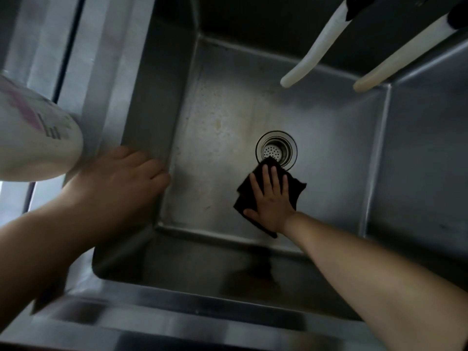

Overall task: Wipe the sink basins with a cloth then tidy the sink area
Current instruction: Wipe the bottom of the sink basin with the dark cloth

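Nearest, along the bottom edge: front rim of a steel sink basin (177, 304), both bare forearms reaching over it

Left hand (119, 183) resting on the basin's left rim, fingers loosely bent over the edge and pointing down the inner wall, holding nothing. Just beside that wrist, on the left ledge: a white plastic bottle (35, 133) with pink and dark print, blurred and lying at a slant

Lower down, on the basin floor: right hand (272, 198) laid flat, fingers straight and spread, palm pressing a dark cloth (297, 188) against the steel; no curl, no pinch. Cloth crumpled under the palm, sticking out past the fingertips, past the thumb side and toward the wrist. Far corner of the cloth touching the near rim of the round drain strainer (276, 149), fingertips just short of it

Pale stains across the floor left of the drain

Farthest, top right: two off-white hoses (314, 49) hanging into the basin, ends apart from floor and cloth
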`<state>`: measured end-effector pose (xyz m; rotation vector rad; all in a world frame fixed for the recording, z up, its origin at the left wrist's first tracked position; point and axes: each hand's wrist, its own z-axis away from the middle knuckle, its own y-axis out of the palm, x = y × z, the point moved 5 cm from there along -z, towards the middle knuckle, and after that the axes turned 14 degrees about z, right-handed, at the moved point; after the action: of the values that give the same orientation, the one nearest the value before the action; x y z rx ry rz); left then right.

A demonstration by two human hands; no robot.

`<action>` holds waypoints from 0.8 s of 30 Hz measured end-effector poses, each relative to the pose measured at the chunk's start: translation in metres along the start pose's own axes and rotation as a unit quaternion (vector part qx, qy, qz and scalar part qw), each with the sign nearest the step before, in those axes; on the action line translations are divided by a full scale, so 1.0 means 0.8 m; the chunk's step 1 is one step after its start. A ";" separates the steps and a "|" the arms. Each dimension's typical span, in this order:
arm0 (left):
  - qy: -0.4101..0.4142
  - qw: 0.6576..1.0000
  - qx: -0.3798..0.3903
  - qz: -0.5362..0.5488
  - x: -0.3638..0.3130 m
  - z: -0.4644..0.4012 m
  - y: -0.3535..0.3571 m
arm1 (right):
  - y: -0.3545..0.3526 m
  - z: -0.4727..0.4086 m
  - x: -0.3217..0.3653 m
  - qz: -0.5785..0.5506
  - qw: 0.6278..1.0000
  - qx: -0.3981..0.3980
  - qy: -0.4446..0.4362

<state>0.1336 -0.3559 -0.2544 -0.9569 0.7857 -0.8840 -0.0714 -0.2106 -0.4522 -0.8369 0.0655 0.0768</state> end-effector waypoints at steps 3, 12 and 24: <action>0.011 1.000 -0.012 0.016 0.003 0.001 0.004 | -0.019 -0.025 -0.001 -0.022 1.000 0.000 0.014; 0.015 0.996 -0.032 0.078 -0.003 0.003 -0.007 | -0.002 0.022 0.027 0.052 0.993 0.035 -0.095; 0.016 0.994 -0.038 0.101 -0.001 0.004 -0.008 | -0.023 -0.017 0.069 0.003 0.999 -0.006 -0.054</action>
<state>0.1344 -0.3562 -0.2475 -0.9135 0.9309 -0.6985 -0.0149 -0.2307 -0.4523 -0.8434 -0.0335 0.1287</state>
